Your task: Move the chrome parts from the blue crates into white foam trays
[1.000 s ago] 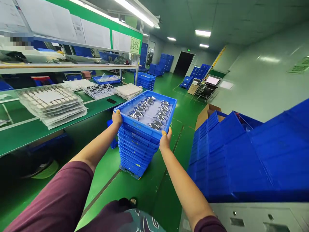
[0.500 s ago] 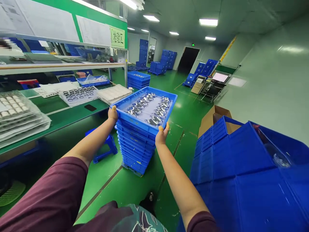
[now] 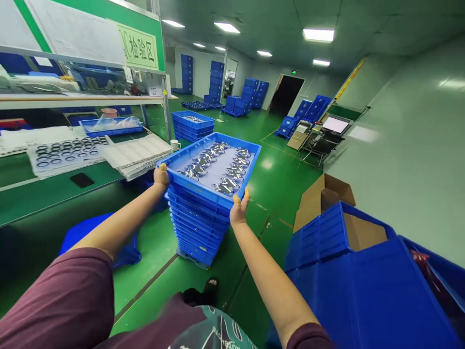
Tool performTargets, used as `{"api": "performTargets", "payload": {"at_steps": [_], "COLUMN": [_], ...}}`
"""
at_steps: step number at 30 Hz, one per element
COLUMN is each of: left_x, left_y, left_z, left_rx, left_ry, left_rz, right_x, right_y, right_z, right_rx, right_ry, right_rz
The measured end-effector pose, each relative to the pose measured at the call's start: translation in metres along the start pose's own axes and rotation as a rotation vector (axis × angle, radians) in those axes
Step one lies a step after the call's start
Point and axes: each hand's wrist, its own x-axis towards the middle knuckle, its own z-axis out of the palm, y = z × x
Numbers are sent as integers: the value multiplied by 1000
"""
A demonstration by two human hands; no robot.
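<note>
Both my hands grip the top blue plastic tray, which sits on a tall stack of blue trays. My left hand is closed on its near left corner, the thumb over the rim. At the near right corner my right hand is closed on the rim too. Yellow coverings show on some fingertips. Inside the tray, two rows of shiny dark curved parts lie on a pale liner. The fingers under the rim are hidden.
A green workbench with a phone, ring sheets and a stack of white sheets runs along the left. Below it stands a blue stool. Blue bins and an open carton line the right. Another tray stack stands ahead.
My view has moved forward along the bench, which now lies farther left. The tray stack stays in front of me, both hands still on the top tray. The stool and right-hand bins appear closer.
</note>
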Motion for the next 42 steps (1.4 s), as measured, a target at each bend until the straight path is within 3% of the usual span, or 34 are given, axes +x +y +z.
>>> {"api": "performTargets", "payload": {"at_steps": [8, 14, 17, 29, 37, 42], "left_x": [24, 55, 76, 136, 179, 195], "left_y": [-9, -26, -34, -38, -66, -78], "left_z": [118, 209, 252, 399, 496, 556], "left_rx": [35, 26, 28, 116, 135, 84], "left_ry": [-2, 2, 7, 155, 255, 252], "left_rz": [-39, -41, -4, -67, 12, 13], "right_x": [138, 245, 298, 488, 614, 687], "right_y": [24, 37, 48, 95, 126, 146], "right_z": [-17, -12, -7, 13, 19, 25], "right_rx": [-24, -55, -39, -3, 21, 32], "right_ry": [-39, 25, -16, -192, -262, -270], "right_rz": [12, -14, -6, 51, 51, 62]}}
